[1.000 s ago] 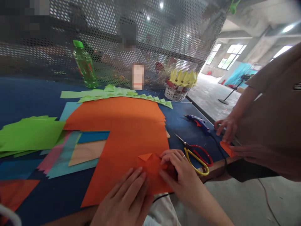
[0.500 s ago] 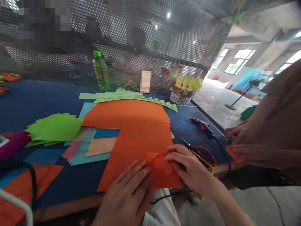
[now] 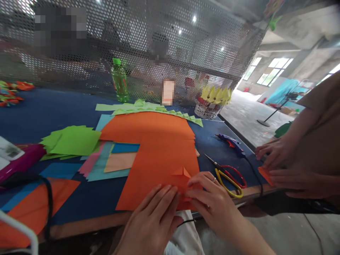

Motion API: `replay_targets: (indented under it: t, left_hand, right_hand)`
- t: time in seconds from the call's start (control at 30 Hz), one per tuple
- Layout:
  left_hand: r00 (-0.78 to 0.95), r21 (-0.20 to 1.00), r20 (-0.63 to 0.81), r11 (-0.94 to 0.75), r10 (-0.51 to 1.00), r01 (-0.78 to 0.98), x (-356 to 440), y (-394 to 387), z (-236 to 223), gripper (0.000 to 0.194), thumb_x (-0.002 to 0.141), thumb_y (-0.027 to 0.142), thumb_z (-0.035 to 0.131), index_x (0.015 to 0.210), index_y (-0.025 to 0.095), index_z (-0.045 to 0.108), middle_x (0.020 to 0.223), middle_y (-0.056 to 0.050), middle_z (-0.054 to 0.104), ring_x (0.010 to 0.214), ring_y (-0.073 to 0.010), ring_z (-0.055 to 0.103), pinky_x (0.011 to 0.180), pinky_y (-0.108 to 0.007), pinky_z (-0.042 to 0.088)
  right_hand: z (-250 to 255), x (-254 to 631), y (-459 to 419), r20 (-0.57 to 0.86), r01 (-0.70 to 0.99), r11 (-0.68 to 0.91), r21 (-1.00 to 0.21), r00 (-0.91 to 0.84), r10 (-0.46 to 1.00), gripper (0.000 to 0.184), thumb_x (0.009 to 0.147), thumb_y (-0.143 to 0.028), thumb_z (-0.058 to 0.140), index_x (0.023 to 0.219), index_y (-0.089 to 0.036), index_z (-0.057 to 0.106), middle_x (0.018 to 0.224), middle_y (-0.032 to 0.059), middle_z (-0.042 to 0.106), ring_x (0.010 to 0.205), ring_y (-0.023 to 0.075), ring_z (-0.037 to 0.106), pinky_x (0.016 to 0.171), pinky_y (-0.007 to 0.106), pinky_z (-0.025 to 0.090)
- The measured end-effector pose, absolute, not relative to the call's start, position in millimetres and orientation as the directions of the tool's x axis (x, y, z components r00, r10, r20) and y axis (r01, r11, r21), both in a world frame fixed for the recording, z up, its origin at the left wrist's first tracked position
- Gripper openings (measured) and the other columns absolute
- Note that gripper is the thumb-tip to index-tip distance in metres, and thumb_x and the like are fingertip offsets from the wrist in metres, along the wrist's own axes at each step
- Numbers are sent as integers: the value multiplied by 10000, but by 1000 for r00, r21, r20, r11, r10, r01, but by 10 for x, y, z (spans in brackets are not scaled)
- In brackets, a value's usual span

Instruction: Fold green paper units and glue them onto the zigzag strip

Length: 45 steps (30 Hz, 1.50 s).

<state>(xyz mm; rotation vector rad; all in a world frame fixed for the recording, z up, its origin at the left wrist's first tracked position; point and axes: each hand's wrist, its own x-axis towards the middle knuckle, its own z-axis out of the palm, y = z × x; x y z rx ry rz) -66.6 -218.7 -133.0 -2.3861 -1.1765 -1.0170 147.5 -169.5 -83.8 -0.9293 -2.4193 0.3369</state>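
A small folded piece of orange paper [image 3: 182, 173] lies on large orange sheets [image 3: 162, 156] near the table's front edge. Its top comes to a peaked fold, while its lower part is mostly covered by my fingers. My left hand [image 3: 155, 221] rests with straight fingers along the folded paper's left side. From the right, my right hand [image 3: 216, 203] curls its fingers onto the paper and grips its edge; the thumb is partly hidden. Yellow- and red-handled scissors [image 3: 230, 182] lie just beyond my right hand.
Green paper squares [image 3: 73, 141] are stacked at left. Along the back stand a green bottle [image 3: 120, 81] and a basket [image 3: 207, 109] with yellow paper points. A glue gun [image 3: 230, 141] lies at right. Beside me, a co-worker's hands [image 3: 292, 179] hold orange paper.
The view has shifted slightly, moving the table things a little to the right. My right fingers have come down over the small paper's right flap, and its top now shows a raised fold.
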Motion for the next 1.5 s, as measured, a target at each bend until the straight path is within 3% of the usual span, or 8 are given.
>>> replay_targets:
  t: [0.2, 0.43, 0.63, 0.9, 1.1, 1.5]
  left_hand:
    - [437, 47, 684, -633, 584, 773, -693, -2186, -1387, 291, 1023, 256, 489, 1189, 142, 699, 1274, -37, 709, 1222, -170, 619, 1127, -301, 441]
    - [467, 32, 668, -650, 579, 759, -744, -2191, -1331, 309, 1034, 293, 464, 1181, 192, 717, 1287, -3, 704, 1246, -152, 607, 1190, -281, 342]
    - [398, 76, 750, -667, 528, 741, -717, -2151, -1367, 323, 1040, 274, 435, 1115, 180, 735, 1213, -10, 736, 1230, -132, 619, 1209, -260, 308]
    - [397, 142, 729, -690, 558, 710, -712, -2185, -1327, 285, 1032, 219, 452, 1089, 148, 722, 1182, -25, 753, 1140, -136, 685, 1111, -244, 453]
    - [402, 146, 730, -700, 553, 699, -702, -2193, -1366, 239, 1009, 221, 515, 1114, 134, 712, 1187, -37, 754, 1178, -149, 669, 1139, -257, 429]
    - [385, 163, 699, -658, 603, 735, -675, -2216, -1345, 312, 1038, 308, 474, 1176, 141, 700, 1156, -29, 753, 1133, -123, 665, 1209, -234, 285]
  right_hand:
    - [-889, 1519, -1597, 350, 460, 679, -573, -611, 710, 240, 821, 27, 699, 904, -199, 702, 970, 22, 669, 939, 173, 582, 872, 324, 456]
    - [-889, 1522, -1522, 213, 485, 566, -667, -604, 768, 141, 839, -108, 771, 833, -231, 702, 949, -16, 663, 946, 153, 583, 883, 305, 424]
    - [-851, 1404, -1579, 170, 598, 506, -622, -527, 833, 178, 880, -133, 731, 803, -210, 589, 915, -11, 627, 901, 168, 556, 853, 330, 409]
    - [-872, 1336, -1614, 160, 659, 477, -581, -483, 861, 182, 905, -131, 689, 822, -215, 551, 943, -4, 608, 924, 187, 527, 841, 347, 405]
    - [-895, 1333, -1620, 178, 653, 488, -579, -483, 858, 195, 905, -104, 672, 816, -210, 534, 930, -3, 600, 890, 185, 521, 837, 359, 397]
    - [-907, 1336, -1624, 196, 646, 491, -584, -475, 858, 190, 907, -108, 671, 816, -212, 540, 910, -8, 598, 876, 189, 514, 818, 356, 380]
